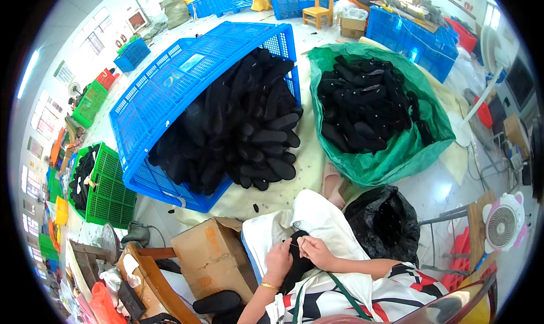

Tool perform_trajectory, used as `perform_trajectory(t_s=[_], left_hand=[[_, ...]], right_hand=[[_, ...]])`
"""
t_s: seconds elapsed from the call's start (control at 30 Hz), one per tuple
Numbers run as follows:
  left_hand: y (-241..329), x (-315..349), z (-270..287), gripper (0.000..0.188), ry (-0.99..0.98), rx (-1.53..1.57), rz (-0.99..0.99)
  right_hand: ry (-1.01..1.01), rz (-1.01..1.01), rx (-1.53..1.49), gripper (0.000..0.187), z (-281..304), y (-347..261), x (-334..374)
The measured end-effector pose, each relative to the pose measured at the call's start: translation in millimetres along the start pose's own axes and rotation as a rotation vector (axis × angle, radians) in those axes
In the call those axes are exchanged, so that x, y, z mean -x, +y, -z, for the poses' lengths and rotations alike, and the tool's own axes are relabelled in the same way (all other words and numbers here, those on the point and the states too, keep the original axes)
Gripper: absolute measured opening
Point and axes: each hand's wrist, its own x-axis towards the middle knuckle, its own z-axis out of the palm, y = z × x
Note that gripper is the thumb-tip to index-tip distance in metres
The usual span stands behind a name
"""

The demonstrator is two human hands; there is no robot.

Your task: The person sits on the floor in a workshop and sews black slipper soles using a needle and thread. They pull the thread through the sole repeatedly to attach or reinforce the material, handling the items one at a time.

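A black cloth piece (297,267), shaped like a slipper or a sock, lies across my lap. My left hand (279,260) is closed on its left edge, with a gold bracelet at the wrist. Close by, my right hand (315,252) is pinched over its upper right side. A thin pale line, perhaps thread or a needle, shows between the two hands; it is too small to make out. White cloth (317,210) covers my legs beneath the work.
A tipped blue crate (187,69) spills black slipper-like pieces ahead. To its right, a green sack (391,165) holds more. A black plastic bag (385,216) stands by my right leg. Left are a cardboard box (212,256) and wooden chair (150,284); right, a small fan (503,225).
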Motion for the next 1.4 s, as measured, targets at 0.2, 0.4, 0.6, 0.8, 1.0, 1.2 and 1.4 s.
perform_trajectory(t_s=[0.2, 0.4, 0.6, 0.8, 1.0, 1.2, 1.4], left_hand=[[4, 2, 2, 0.042, 0.016, -0.045, -0.046], [4, 2, -1, 0.039, 0.013, -0.119, -0.069], [5, 2, -6, 0.034, 0.081, -0.108, -0.115], [4, 3, -10, 0.03, -0.026, -0.135, -0.044], [6, 2, -6, 0.033, -0.037, -0.068, -0.037], [18, -16, 41, 0.052, -0.23, 0.112, 0.034], [29, -17, 69, 0.026, -0.069, 0.323, 0.258]], right_hand=[[-0.005, 0.007, -0.078, 0.032, -3, -5, 7], [-0.019, -0.01, -0.026, 0.027, 2, 0, 8], [0.009, 0.0, -0.037, 0.027, 2, 4, 13], [0.023, 0.031, 0.07, 0.028, -1, 2, 24], [-0.052, 0.035, 0.132, 0.031, 1, -3, 27], [-0.015, 0.363, 0.433, 0.027, 5, -24, 19], [-0.083, 0.802, 0.796, 0.011, 7, -42, 13]])
